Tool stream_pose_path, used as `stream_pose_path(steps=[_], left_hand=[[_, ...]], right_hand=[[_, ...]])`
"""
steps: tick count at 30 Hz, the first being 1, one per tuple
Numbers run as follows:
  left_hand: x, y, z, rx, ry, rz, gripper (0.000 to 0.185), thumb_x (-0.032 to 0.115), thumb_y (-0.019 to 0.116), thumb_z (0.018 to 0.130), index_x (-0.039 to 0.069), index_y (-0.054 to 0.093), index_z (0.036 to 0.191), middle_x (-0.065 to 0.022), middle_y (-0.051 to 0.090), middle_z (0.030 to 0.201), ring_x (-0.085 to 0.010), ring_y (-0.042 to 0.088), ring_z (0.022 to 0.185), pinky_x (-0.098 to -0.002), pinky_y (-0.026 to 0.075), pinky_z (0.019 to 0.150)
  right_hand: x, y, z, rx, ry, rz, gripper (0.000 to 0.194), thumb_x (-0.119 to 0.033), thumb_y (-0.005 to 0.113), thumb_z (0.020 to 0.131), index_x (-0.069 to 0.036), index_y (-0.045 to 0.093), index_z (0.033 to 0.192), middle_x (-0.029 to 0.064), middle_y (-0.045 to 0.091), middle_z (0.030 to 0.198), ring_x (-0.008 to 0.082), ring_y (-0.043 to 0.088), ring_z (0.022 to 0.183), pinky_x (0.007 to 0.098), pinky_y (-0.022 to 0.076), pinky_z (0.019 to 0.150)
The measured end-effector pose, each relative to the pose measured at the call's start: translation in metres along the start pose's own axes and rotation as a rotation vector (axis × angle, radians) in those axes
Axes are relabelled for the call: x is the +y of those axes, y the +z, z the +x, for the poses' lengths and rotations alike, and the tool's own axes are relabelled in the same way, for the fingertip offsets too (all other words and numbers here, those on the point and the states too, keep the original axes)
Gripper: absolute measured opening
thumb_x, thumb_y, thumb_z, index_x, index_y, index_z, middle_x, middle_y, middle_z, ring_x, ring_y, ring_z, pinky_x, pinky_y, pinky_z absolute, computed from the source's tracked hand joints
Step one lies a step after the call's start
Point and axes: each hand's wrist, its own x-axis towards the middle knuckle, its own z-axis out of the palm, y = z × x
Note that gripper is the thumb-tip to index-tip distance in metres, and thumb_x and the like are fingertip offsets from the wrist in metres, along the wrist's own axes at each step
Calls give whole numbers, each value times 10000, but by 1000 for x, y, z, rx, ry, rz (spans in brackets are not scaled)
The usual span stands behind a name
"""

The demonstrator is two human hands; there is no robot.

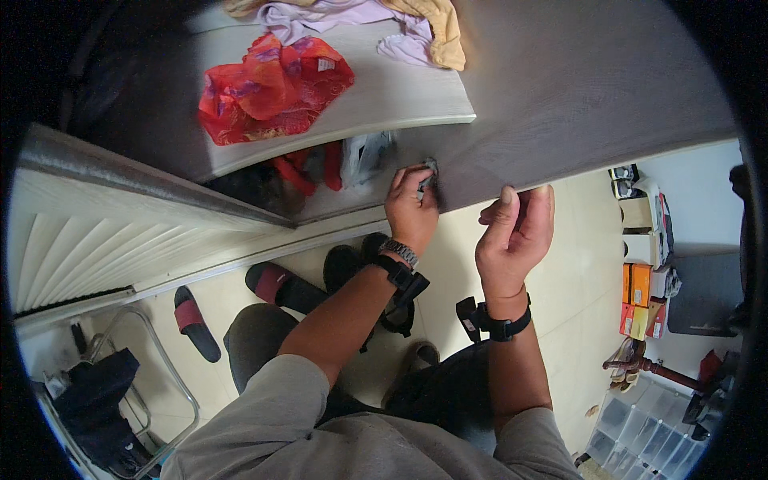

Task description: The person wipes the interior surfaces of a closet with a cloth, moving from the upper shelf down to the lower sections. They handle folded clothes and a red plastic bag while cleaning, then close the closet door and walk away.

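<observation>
My left hand (413, 207), wearing a metal-link watch (401, 252), pinches a small grey object (427, 177) against the dark wood-grain panel (570, 90). The fingers partly hide this object, and I cannot tell what it is. Farther right, my right hand (515, 231) grips the panel's near edge, its thumb and fingertips on the rim. To the left, a pale shelf (414, 99) carries a crumpled red patterned garment (273, 90). Lilac cloth (408, 45) and yellow cloth (447, 36) lie farther back. Below this shelf are red straps (332, 165) and a clear plastic bag (363, 159).
A louvred door (108, 240) stands at left. Slippers (197, 324) and dark shoes (343, 267) lie on the tiled floor (576, 264). A metal-framed chair (180, 384) holds dark clothing (99, 402). Boxes (636, 285) and clear plastic bins (636, 432) line the right side.
</observation>
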Motion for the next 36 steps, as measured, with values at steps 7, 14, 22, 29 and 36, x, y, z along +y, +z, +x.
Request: stream_pose_path(steps=[7, 14, 22, 29, 36], left_hand=[[-41, 8, -26, -44, -190, 139, 267, -41, 773, 943, 25, 848, 1191, -229, 828, 1232, -458, 802, 1161, -504, 638, 1010], [-125, 5, -51, -365, -421, 310, 331, 94, 808, 947, 128, 910, 1260, -216, 872, 1176, -459, 825, 1116, -530, 656, 996], [-159, -21, -10, -459, -487, 319, 438, 81, 828, 1014, 91, 858, 1451, -217, 870, 1256, -384, 830, 1113, -493, 649, 997], [-158, 7, -30, -552, -243, 428, 449, 33, 758, 991, 42, 836, 1434, -190, 749, 1541, -437, 679, 1439, -522, 567, 1250], [-123, -11, -53, -749, -97, 575, 415, -22, 708, 958, 32, 860, 1341, -201, 766, 1492, -421, 705, 1395, -521, 573, 1243]], right_hand=[[-3, 2, -2, 6, 17, 13, 69, -8, 641, 1193, 37, 655, 1243, 86, 561, 982, 169, 627, 707, 338, 524, 634], [-3, 2, -3, 11, 46, 18, 77, -45, 642, 1215, 25, 659, 1240, 79, 580, 991, 148, 633, 700, 316, 533, 622], [-2, -2, -1, -33, 21, 10, 76, -18, 643, 1199, 28, 666, 1254, 70, 583, 990, 137, 615, 695, 313, 525, 622], [1, -1, -1, -23, -6, 31, 94, 15, 648, 1184, 35, 670, 1273, 67, 570, 988, 132, 604, 703, 311, 528, 622], [4, -1, 0, -3, 3, 13, 69, 2, 670, 1170, 26, 666, 1235, 80, 581, 974, 157, 597, 690, 330, 518, 629]])
